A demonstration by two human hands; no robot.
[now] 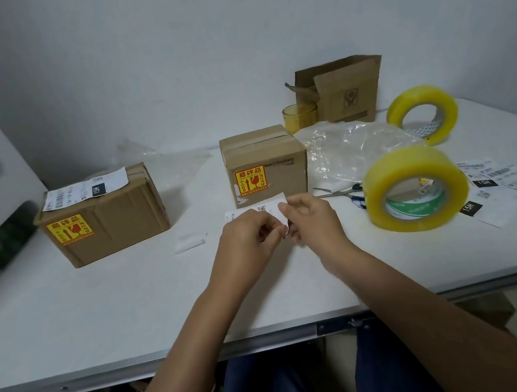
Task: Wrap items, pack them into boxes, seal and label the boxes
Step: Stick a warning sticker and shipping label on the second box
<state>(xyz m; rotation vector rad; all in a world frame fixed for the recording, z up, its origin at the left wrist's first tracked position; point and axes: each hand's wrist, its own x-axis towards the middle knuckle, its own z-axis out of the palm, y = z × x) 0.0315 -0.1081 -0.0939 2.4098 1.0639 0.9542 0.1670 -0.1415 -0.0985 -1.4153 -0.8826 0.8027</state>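
White printed paper shipping label [267, 211] pinched at near edge by left hand [250, 240] and right hand [311, 218], long axis left-right. Small sealed brown cardboard box [264, 161], top unlabelled, sited directly beyond label; right hand judged nearer.

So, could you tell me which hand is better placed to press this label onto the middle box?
Probably the right hand: it pinches the label nearest the middle box.
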